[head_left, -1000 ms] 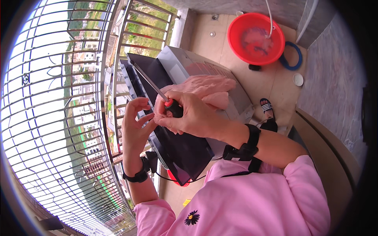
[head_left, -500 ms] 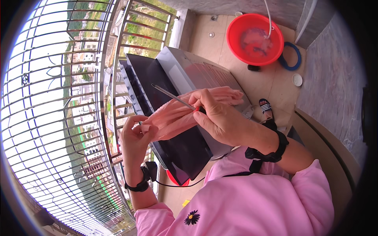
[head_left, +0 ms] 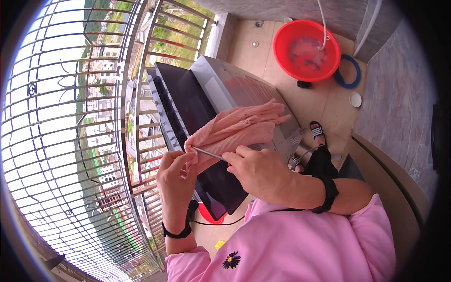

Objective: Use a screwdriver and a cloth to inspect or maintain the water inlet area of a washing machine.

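A pink ribbed cloth (head_left: 235, 128) lies bunched across the top of a grey, dark-topped box-shaped appliance (head_left: 188, 96). My left hand (head_left: 176, 181) pinches the cloth's left end between thumb and fingers. Closed around a thin metal rod tool (head_left: 209, 153) is my right hand (head_left: 265, 175); its fingers hide the handle. The rod points left, and its tip meets the cloth's edge just beside my left fingertips. Whether the tip has gone into the fabric I cannot tell.
Barred railings (head_left: 131, 117) run along the left. On the tiled floor at the back stand a red basin (head_left: 280, 58) of water with a white hose (head_left: 324, 23) in it, a blue ring (head_left: 358, 75) and a white bowl (head_left: 355, 99). A second red container (head_left: 210, 215) shows below the appliance.
My right hand has moved down and toward me, bringing the rod's tip from above the appliance to the cloth's edge. My left hand has shifted slightly right and nearer.
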A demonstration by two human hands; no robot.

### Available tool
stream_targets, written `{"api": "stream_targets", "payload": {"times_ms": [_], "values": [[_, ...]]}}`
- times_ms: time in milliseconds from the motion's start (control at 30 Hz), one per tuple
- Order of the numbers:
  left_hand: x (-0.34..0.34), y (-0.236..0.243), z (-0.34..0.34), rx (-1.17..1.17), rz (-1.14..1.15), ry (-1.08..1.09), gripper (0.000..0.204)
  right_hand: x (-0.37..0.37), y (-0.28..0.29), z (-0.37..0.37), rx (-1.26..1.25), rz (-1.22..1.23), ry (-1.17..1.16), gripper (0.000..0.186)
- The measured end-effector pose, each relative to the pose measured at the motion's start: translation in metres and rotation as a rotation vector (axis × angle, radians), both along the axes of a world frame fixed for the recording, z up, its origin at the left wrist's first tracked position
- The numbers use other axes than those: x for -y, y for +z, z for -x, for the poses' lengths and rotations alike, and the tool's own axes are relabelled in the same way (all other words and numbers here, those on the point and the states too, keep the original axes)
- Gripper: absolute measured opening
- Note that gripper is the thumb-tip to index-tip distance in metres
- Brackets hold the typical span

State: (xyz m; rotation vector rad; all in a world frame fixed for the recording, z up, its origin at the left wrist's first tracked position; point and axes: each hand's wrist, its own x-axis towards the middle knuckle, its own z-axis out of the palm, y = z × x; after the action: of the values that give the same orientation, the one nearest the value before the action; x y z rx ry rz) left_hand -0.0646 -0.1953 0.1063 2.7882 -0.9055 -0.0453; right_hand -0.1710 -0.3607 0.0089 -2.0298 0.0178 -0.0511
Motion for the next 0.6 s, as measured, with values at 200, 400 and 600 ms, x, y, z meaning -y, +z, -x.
{"api": "stream_targets", "payload": {"times_ms": [200, 400, 600], "values": [[-0.017, 0.000, -0.020, 0.028, 0.162, 0.237, 0.008, 0.027, 0.004, 0.007, 0.084, -0.184, -0.042, 0.026], [-0.006, -0.008, -0.021, -0.001, 0.124, 0.281, 0.008, 0.027, 0.005, -0.001, 0.117, -0.221, 0.000, 0.028], [-0.016, -0.012, -0.026, 0.096, 0.077, 0.221, 0.010, 0.019, 0.008, -0.001, 0.103, -0.168, -0.015, 0.028]]}}
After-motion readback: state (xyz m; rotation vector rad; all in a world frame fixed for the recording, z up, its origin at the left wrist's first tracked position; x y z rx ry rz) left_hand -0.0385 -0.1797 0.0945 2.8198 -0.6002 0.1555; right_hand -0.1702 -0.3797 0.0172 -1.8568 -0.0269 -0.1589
